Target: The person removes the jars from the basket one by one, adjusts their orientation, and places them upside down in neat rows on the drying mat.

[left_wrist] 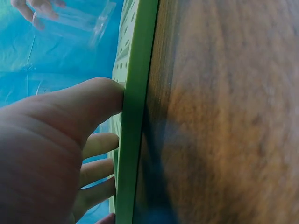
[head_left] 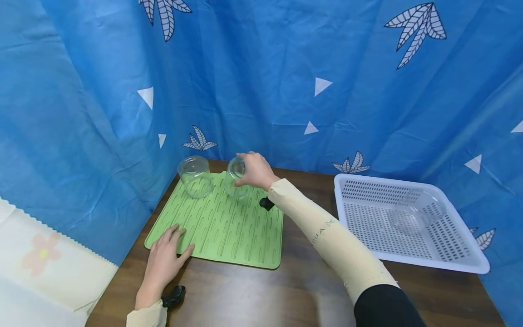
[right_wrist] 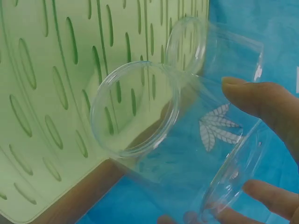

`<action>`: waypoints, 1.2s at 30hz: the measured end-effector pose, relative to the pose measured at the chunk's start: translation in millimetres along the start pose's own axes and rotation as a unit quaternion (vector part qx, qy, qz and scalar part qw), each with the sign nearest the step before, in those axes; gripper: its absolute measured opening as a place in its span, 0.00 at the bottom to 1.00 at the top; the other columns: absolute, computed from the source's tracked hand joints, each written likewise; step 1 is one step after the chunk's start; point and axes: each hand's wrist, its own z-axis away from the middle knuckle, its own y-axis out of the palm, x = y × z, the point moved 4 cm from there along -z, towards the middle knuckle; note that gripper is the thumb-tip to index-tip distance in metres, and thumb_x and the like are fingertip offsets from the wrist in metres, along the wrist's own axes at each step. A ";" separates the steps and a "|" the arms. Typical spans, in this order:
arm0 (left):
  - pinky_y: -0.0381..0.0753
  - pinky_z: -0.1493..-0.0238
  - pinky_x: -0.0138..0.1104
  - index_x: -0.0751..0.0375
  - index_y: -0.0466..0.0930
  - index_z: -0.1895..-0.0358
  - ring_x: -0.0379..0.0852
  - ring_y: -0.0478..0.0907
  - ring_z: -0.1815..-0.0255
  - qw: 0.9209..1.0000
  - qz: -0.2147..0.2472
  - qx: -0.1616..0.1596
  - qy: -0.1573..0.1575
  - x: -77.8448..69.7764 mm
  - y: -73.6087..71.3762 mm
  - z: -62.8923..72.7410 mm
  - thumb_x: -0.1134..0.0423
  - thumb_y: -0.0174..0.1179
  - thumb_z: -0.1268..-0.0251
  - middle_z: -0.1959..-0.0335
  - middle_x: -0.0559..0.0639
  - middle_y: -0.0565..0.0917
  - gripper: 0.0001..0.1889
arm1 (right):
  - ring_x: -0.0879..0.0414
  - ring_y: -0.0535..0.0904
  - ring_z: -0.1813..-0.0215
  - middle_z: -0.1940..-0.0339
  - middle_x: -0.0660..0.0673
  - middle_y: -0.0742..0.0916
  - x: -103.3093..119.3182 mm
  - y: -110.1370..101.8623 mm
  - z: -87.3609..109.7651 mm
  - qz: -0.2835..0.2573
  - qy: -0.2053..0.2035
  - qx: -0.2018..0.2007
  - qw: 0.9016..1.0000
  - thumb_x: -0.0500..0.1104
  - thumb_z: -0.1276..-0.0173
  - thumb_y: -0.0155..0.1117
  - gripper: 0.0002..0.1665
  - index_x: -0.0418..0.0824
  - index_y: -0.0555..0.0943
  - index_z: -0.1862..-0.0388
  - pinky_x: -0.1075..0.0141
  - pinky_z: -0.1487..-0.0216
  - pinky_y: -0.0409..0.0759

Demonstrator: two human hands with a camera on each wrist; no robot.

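Observation:
My right hand [head_left: 256, 170] grips a clear jar [right_wrist: 182, 158] over the back of a green ribbed mat [head_left: 229, 227]. Thumb and fingers press its sides near the end away from the mat. In the left wrist view a small gap shows between this jar and the mat. Left of it, a second clear jar [head_left: 196, 179] stands on the mat's back left corner. My left hand [head_left: 165, 259] rests with its fingers spread on the mat's front left corner, thumb at the front edge, holding nothing.
A white perforated basket [head_left: 343, 200] stands on the right of the brown wooden table [head_left: 253, 295], with another clear jar [head_left: 416, 211] inside. Blue patterned curtains [head_left: 265, 91] hang close behind the table and on both sides.

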 end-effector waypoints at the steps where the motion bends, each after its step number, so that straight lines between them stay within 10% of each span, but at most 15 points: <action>1: 0.67 0.30 0.72 0.75 0.78 0.30 0.78 0.69 0.25 1.000 0.002 0.000 -0.001 0.2 0.0 -0.2 0.57 0.73 0.25 0.24 0.77 0.71 0.30 | 0.43 0.81 0.34 0.33 0.38 0.86 1.2 2.2 -2.5 0.004 -0.002 0.003 1.000 0.51 0.47 0.94 0.61 0.37 0.74 0.18 0.54 0.37 0.84; 36: 0.68 0.34 0.75 0.75 0.78 0.30 0.80 0.70 0.27 1.000 0.017 -0.006 -0.002 2.8 3.4 -2.5 0.56 0.74 0.26 0.24 0.76 0.71 0.32 | 0.49 0.82 0.37 0.40 0.45 0.87 15.0 33.3 -29.7 0.058 0.025 0.047 0.997 0.58 0.41 0.90 0.54 0.41 0.76 0.20 0.59 0.40 0.85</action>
